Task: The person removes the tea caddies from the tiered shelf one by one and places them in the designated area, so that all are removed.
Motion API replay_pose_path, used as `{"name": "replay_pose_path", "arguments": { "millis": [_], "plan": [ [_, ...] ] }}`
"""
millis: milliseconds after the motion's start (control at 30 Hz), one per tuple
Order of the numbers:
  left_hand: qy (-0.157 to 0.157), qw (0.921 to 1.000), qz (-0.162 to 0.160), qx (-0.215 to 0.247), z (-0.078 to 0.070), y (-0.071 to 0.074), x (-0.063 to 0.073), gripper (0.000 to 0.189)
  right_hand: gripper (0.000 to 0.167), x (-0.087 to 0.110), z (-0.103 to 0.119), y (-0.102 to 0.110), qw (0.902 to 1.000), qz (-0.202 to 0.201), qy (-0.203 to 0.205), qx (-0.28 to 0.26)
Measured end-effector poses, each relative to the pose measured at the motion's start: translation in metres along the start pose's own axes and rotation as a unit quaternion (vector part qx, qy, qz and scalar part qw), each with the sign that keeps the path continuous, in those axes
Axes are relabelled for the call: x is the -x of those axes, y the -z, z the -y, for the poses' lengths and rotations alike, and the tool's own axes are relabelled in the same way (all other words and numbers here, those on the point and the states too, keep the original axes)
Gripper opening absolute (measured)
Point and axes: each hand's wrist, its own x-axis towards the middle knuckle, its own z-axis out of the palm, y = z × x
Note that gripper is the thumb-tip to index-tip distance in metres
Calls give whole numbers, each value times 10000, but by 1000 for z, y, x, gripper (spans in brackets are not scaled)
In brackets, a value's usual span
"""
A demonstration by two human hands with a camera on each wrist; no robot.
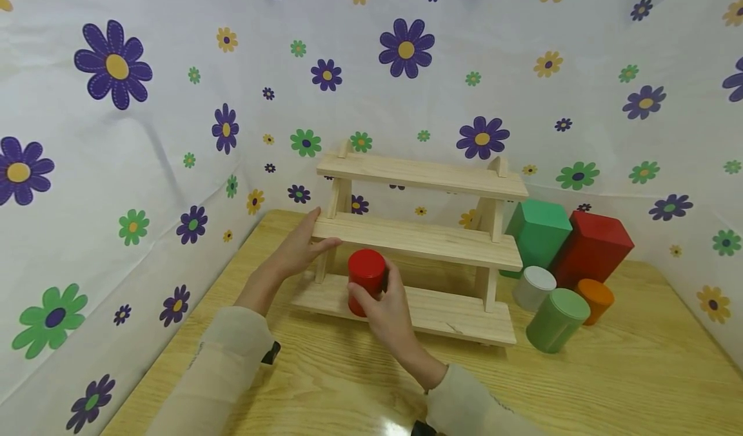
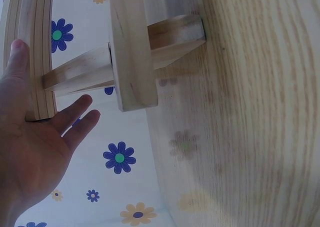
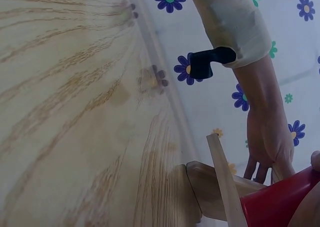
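Note:
A red cylinder stands upright at the front edge of the bottom board, toward the left of a three-tier wooden shelf rack. My right hand grips it from the right, thumb in front and fingers behind. In the right wrist view the red cylinder has its base right at the board. At the left end of the middle board, my left hand holds the rack, with the thumb along the front edge. Two fingers of that hand stick out past the board's end in the left wrist view.
Right of the rack stand a green block, a red block, a white cylinder, a light green cylinder and an orange cylinder. A flowered cloth backs the wooden table and runs along its sides.

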Motion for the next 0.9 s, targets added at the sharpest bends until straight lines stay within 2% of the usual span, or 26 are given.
{"name": "replay_pose_path", "arguments": {
  "millis": [233,500,900],
  "plan": [
    [104,9999,-13,-32,0,-1,-1,99,67,0,1,3,10000,10,57,12],
    [43,10000,7,30,0,0,-1,97,66,3,10,12,10000,-75,-16,-28],
    [168,9996,47,-220,0,0,-1,103,64,7,17,48,9996,-186,-57,199]
  ]
}}
